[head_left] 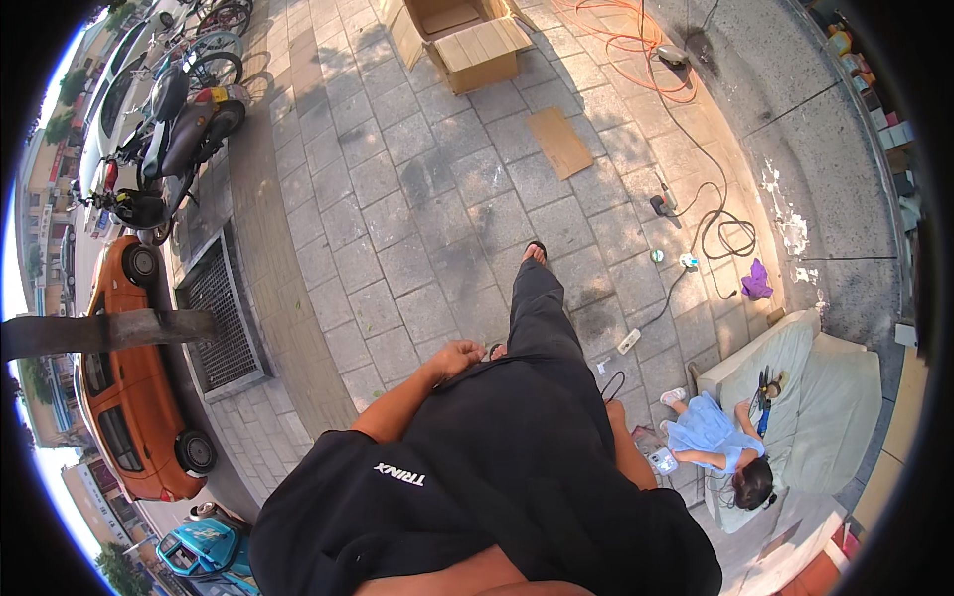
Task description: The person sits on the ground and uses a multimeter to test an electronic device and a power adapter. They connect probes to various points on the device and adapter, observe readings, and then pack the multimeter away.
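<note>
In front of my waist on the left, my left hand [457, 359] is closed, its fingers curled in; whether anything lies inside them is hidden. My right forearm [632, 449] hangs at my other side, and the fingers there are out of sight behind my dark clothes. A thin black cable loop [616, 381] shows just beyond that arm; I cannot tell if the hand touches it. Farther ahead, a white power strip [628, 341] lies on the paving with a cord running from it. One sandalled foot [536, 252] is stretched out ahead of me.
An open cardboard box [482, 68] and flat cardboard piece [559, 142] lie ahead. Orange hose or cable [626, 38], coiled black cable [730, 238] and a purple cloth [756, 280] lie rightward. A person in blue [711, 425] is by a pale sofa [830, 402]. Leftward: orange car [139, 397], scooter [189, 139].
</note>
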The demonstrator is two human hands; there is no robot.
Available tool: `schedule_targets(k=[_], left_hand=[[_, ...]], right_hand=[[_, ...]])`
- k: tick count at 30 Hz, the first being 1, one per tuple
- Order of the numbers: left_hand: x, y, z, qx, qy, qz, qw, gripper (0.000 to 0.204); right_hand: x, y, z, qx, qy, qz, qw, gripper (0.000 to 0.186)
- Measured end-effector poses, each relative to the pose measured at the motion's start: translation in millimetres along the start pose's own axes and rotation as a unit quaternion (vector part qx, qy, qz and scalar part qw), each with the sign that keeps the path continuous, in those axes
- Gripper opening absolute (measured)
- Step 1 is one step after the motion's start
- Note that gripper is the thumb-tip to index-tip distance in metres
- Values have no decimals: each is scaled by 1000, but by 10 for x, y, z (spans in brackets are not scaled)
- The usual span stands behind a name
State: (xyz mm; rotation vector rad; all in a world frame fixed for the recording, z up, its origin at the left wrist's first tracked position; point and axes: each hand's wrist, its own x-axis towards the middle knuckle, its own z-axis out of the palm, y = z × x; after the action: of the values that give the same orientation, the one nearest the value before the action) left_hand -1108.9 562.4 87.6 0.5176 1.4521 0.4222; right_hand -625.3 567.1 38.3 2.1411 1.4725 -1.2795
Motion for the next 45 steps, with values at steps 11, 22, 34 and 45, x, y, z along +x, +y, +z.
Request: schedule_targets(k=[11, 22, 34, 45], left_hand=[[883, 1708, -1748, -230, 279, 54, 931, 23], [2248, 3482, -3157, -6, 152, -23, 988, 33], [3517, 5260, -3698, 74, 180, -68, 978, 26], [4797, 6896, -3018, 33, 293, 6, 956, 29]], right_hand=[[1875, -3180, -2028, 81, 101, 9, 991, 33], [2622, -3948, -1977, 295, 166, 76, 938, 25], [2422, -4563, -2069, 95, -15, 146, 985, 38], [5410, -6012, -5227, 99, 157, 21, 982, 31]])
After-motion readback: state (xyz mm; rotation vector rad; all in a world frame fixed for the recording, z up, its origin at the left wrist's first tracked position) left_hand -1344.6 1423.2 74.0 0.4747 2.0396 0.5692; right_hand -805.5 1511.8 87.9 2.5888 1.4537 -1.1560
